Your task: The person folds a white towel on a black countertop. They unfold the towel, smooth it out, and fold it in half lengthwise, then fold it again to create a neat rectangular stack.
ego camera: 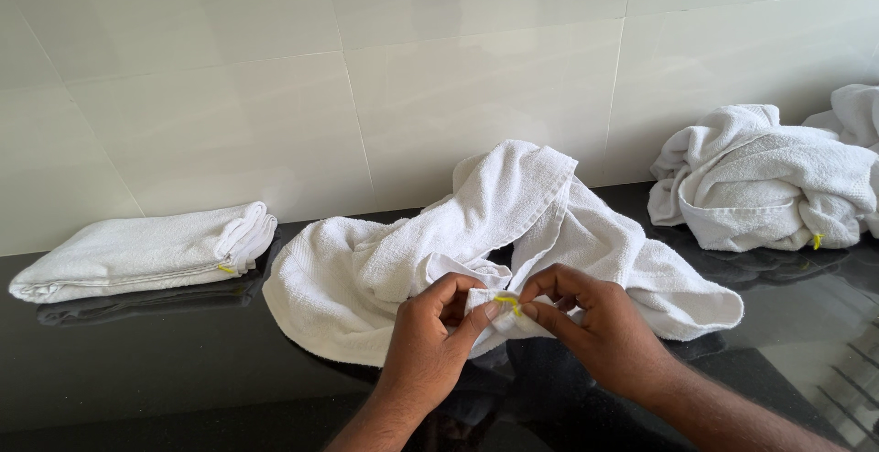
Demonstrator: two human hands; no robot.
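A crumpled white towel (385,260) lies spread on the black counter (137,360) in front of me. My left hand (435,328) and my right hand (595,324) both pinch one corner of it near the front. A small yellow tag (508,303) shows between my fingertips at that corner. Part of the towel rises in a fold toward the wall behind my hands.
A folded white towel (146,252) rests at the left against the white tiled wall (412,76). A heap of unfolded white towels (769,177) sits at the right, one showing a yellow tag (816,240).
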